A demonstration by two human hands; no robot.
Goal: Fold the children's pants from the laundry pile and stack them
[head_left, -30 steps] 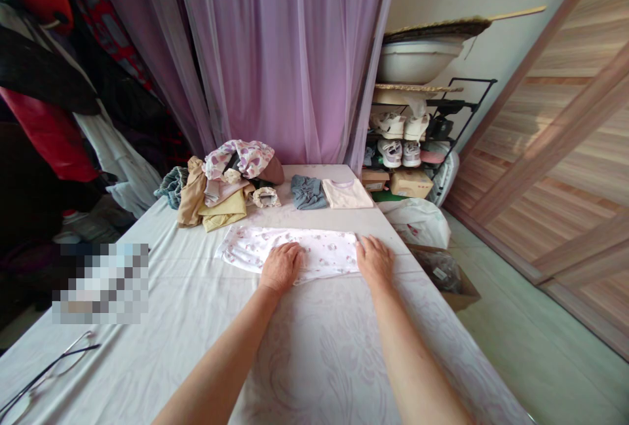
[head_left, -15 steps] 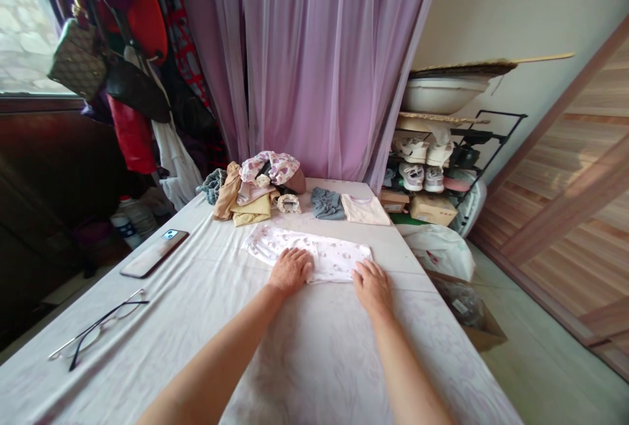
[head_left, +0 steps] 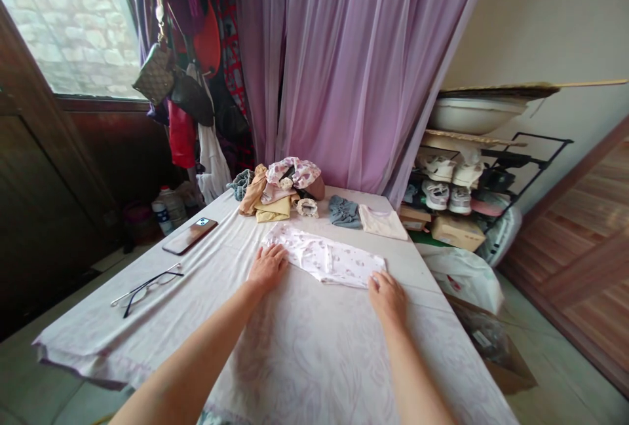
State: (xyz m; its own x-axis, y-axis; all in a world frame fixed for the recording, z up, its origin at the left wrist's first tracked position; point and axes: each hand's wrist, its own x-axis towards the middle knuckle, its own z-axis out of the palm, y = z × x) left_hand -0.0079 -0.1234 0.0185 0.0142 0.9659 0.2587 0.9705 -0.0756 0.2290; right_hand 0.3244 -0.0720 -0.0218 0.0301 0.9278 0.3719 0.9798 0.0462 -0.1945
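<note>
A white garment with a small print point(head_left: 339, 262), perhaps trousers, lies folded into a long strip across the table. My left hand point(head_left: 268, 268) rests flat on its left end, fingers stretched out. At the right end, my right hand point(head_left: 388, 294) touches the edge with its fingertips, the fingers slightly bent and apart. Behind the strip are a folded pale T-shirt point(head_left: 383, 222) and a bunched grey-blue garment point(head_left: 344, 211). A heap of clothes point(head_left: 272, 192) stands further left, with a frilly cream piece point(head_left: 307, 207) beside it.
On the left of the cloth-covered table point(head_left: 304, 353) lie a phone point(head_left: 190, 236) and eyeglasses point(head_left: 147, 287). A purple curtain point(head_left: 334, 71) hangs behind. To the right are a shoe rack point(head_left: 449, 183), a white plastic bag point(head_left: 464, 274) and a cardboard box point(head_left: 506, 353). Bags point(head_left: 157, 74) hang at the left.
My left hand has slid left from the middle of the printed garment to its left end. My right hand stays at the right end. The camera view has turned left.
</note>
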